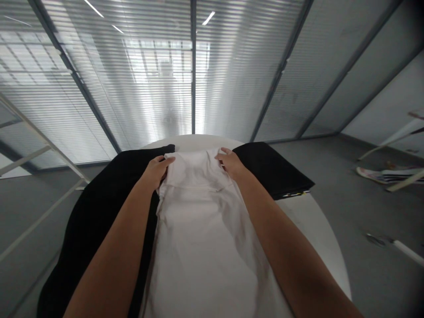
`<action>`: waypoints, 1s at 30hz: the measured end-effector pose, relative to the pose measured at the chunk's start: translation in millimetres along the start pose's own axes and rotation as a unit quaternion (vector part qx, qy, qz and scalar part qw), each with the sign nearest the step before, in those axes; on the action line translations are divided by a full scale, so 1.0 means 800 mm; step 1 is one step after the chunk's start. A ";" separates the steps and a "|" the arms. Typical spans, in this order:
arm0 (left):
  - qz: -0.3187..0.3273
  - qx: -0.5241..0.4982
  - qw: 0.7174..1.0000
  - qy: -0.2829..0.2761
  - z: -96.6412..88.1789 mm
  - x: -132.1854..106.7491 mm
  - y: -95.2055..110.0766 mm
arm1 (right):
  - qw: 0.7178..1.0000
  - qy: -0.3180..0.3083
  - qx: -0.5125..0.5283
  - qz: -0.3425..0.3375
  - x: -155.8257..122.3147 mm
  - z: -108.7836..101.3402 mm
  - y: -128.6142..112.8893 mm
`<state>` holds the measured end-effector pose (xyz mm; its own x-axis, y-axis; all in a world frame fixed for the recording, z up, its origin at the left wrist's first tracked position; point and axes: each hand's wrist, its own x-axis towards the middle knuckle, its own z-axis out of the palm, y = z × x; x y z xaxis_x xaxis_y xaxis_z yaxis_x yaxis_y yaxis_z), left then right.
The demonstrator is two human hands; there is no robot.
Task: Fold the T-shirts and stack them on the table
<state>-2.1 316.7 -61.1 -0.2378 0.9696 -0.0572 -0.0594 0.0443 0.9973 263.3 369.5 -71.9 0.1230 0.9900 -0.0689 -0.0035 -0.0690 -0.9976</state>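
Left hand (155, 172), right hand (231, 163) on white cloth (194, 172) edge, grip unclear; black cloth (271, 165) beside, table rim (318, 221).

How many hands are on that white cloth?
2: the left hand on the far left of the white cloth, and the right hand on its far right.

- The white garment (202, 247) runs off the bottom edge; its kind cannot be told.
- The black cloth (96, 229) is partly hidden beneath it.
- Whether the folded black piece (271, 168) belongs to that cloth cannot be told.
- Both forearms (109, 251) are cut off below.
- A striped thing (387, 176) is cut off at right.
- A patch on the blinds (166, 68) is blurred.
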 end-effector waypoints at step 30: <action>0.122 -0.065 0.988 -0.068 -0.016 -0.028 0.032 | 0.982 -0.172 0.055 -0.062 -0.048 -0.053 -0.066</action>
<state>-10.7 293.3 -35.0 -0.1289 0.9714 0.1994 -0.1418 -0.2171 0.9658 300.7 329.6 -16.4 -0.2122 0.9744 0.0747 -0.1192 0.0500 -0.9916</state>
